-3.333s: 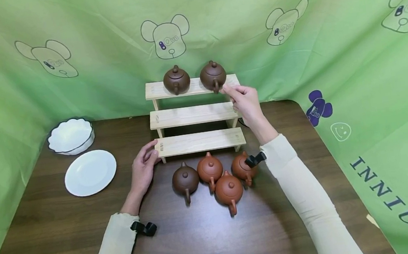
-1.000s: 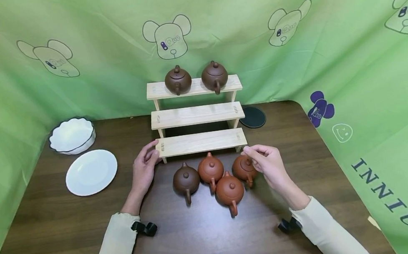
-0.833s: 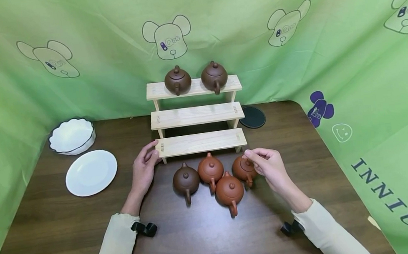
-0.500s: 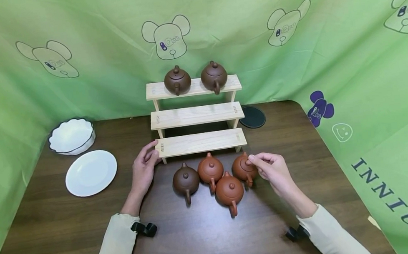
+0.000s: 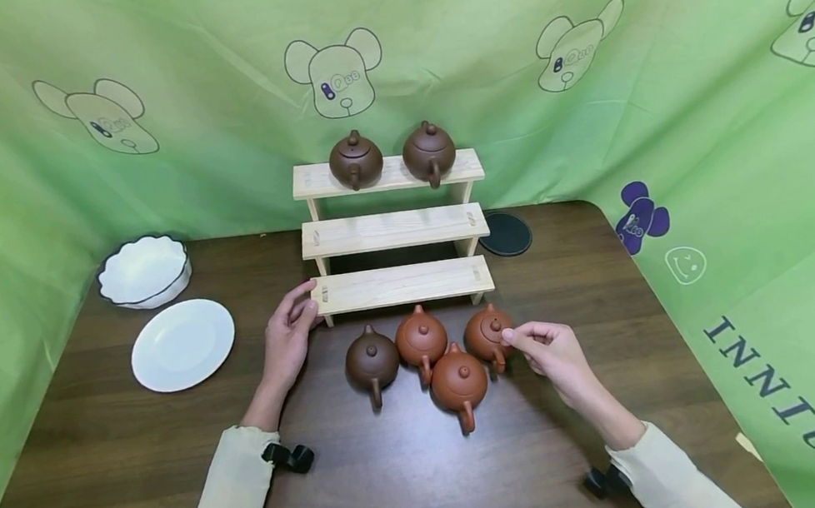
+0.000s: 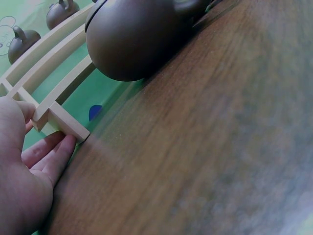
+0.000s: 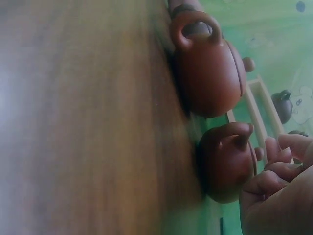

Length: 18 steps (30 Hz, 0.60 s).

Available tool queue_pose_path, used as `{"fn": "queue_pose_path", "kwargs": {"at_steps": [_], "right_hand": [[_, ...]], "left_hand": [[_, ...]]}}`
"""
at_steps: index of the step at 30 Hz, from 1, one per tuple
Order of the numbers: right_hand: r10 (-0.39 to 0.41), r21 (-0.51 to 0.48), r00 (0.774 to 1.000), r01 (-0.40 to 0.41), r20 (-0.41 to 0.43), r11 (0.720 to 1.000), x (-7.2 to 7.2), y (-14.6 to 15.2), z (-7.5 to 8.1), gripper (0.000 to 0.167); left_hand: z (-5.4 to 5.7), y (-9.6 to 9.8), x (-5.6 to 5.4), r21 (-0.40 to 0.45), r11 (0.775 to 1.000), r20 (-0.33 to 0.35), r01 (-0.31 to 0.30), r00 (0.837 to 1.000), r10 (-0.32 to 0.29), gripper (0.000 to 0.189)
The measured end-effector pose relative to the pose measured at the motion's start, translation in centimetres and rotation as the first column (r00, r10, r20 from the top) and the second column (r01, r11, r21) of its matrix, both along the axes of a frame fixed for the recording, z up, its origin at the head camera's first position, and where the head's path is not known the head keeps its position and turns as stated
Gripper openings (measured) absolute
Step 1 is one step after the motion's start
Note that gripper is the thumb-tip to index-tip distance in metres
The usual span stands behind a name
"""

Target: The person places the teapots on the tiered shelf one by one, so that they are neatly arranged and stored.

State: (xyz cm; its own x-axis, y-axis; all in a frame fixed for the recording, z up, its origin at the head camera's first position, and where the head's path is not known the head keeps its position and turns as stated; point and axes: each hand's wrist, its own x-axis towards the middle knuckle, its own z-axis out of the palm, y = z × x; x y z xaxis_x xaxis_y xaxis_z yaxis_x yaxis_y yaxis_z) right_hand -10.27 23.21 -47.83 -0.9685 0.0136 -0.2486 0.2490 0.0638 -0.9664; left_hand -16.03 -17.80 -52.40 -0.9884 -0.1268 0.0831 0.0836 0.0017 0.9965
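Standing toward twelve o'clock on the counter [image 5: 419, 487], the three-step wooden stand [image 5: 399, 286] has its eight o'clock end grasped by the left grip [image 5: 287, 341]. The right grip [image 5: 558, 356], loosely curled and grasping nothing, hangs close by the four o'clock side of the rightmost red teapot [image 5: 485, 341], which sits on the counter at the stand's five o'clock.

Looks like smooth, matt clay on the red-brown teapot [image 5: 481, 339] nearest the right fingers [image 5: 527, 342] and on the dark brown teapot [image 5: 371, 365] right of the left fingers [image 5: 295, 295]. Looks like pale, bare wood on the shelf rack [image 5: 403, 285] against the left fingers. Shows dark wood grain with a soft gloss on the table [image 5: 420, 496] beneath the fingers. Looks like creased cloth on the green backdrop [image 5: 230, 157] beyond them.
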Motion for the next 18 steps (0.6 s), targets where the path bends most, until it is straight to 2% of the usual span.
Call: {"fn": "queue_pose_path", "kwargs": {"at_steps": [7, 18], "right_hand": [[-0.010, 0.095, 1.000, 0.007, 0.029, 0.995, 0.7, 0.2, -0.4, 0.017], [-0.020, 0.135, 0.997, 0.010, 0.071, 0.991, 1.4, 0.5, -1.0, 0.023]], "left_hand": [[0.0, 0.0, 0.0, 0.004, 1.000, -0.001, -0.002, 1.000, 0.002, 0.039], [-0.3, 0.0, -0.1, 0.026, 1.000, -0.014, -0.007, 1.000, 0.007, 0.038]]}}
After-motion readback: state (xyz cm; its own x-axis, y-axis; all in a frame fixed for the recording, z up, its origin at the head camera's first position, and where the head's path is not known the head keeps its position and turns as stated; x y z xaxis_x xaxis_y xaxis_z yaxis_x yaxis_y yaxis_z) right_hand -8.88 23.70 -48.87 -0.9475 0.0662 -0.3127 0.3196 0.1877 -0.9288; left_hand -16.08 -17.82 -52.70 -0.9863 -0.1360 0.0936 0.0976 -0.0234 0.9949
